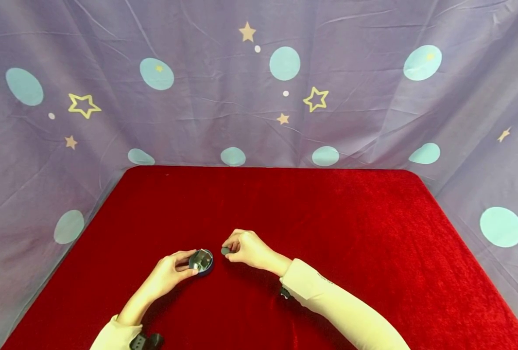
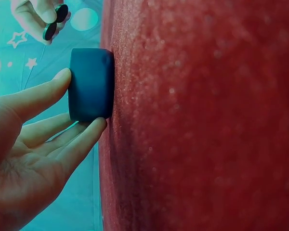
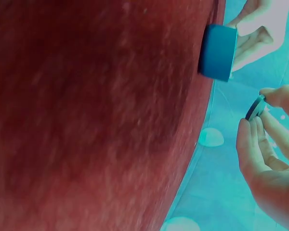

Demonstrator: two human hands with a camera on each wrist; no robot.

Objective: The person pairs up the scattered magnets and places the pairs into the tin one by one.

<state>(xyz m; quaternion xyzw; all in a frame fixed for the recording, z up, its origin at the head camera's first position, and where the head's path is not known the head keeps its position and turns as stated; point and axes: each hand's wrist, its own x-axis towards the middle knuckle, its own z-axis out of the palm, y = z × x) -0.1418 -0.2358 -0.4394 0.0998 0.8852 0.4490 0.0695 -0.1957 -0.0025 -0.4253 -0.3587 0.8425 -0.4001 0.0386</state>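
Note:
A short round blue container (image 1: 201,261) with a shiny, reflective top stands on the red cloth. My left hand (image 1: 166,276) grips it by the side, thumb on one edge and fingers on the other. From the left wrist, its smooth blue side wall (image 2: 90,84) shows. Just to the right and raised off the cloth, my right hand (image 1: 251,249) pinches a small dark disc (image 1: 225,251) between thumb and fingers. The left wrist view shows two dark round pieces (image 2: 62,13) at those fingertips; whether they are separate discs I cannot tell. What the container holds is unclear.
Red velvety cloth (image 1: 285,209) covers the table. Behind it and along both sides hangs a purple-grey curtain (image 1: 224,116) with stars and pale blue spots. Dark wrist devices (image 1: 145,341) sit at the cuffs of the light sleeves (image 1: 342,306).

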